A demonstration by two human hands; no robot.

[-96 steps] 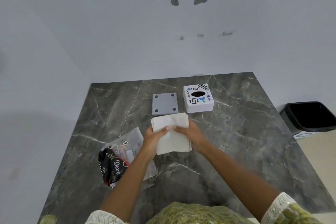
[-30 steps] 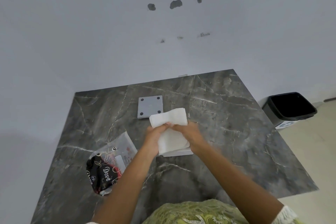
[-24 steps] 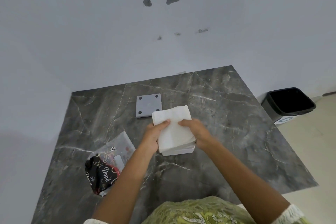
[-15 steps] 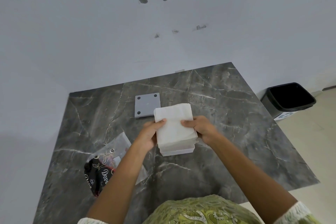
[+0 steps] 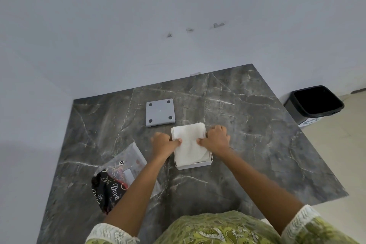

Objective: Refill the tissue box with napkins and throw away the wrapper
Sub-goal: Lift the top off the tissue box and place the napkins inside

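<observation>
A white stack of napkins sits partly inside the white tissue box, which lies open side up on the dark marble table. My left hand grips the stack's left edge and my right hand grips its right edge, thumbs pressing on top. The far end of the stack rises above the box rim. The box's grey base plate lies just behind. The empty black and clear wrapper lies at the left, partly under my left forearm.
A black waste bin stands on the floor past the table's right edge. White walls close off the back and left of the table.
The printed tissue box seen beside the grey plate has been turned open side up in front of me, and the napkin stack has gone down from held above into it.
</observation>
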